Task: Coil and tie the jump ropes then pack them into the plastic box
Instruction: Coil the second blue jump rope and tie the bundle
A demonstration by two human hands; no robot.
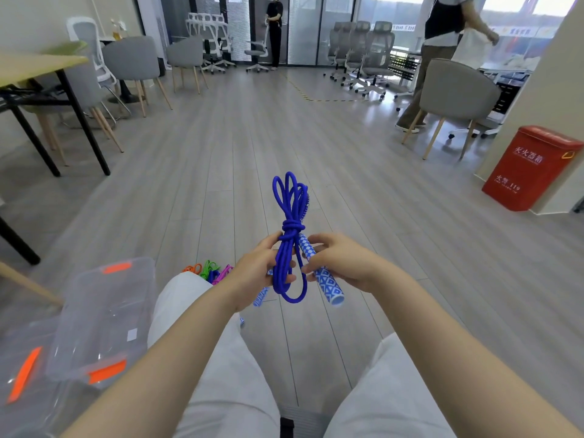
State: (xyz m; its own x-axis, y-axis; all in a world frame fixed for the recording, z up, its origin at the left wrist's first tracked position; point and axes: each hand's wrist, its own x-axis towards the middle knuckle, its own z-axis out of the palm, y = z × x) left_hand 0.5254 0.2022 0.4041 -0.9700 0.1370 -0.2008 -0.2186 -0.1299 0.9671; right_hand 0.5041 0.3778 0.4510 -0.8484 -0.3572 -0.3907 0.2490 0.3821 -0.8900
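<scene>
At frame centre the left hand [252, 273] clasps the coiled blue woven jump rope [289, 248] while the right hand [339, 263] grasps its patterned handle [327, 281], steadying the knot, clear plastic box [104, 317] waiting lower left.

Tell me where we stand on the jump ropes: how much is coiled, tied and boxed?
Done: the blue rope is coiled, with a wrap knotted round its middle. In hand: the left hand grips the coil while the right hand holds a patterned handle. Left: the clear plastic box looks empty, and orange, green and pink ropes still lie on the floor.
</scene>
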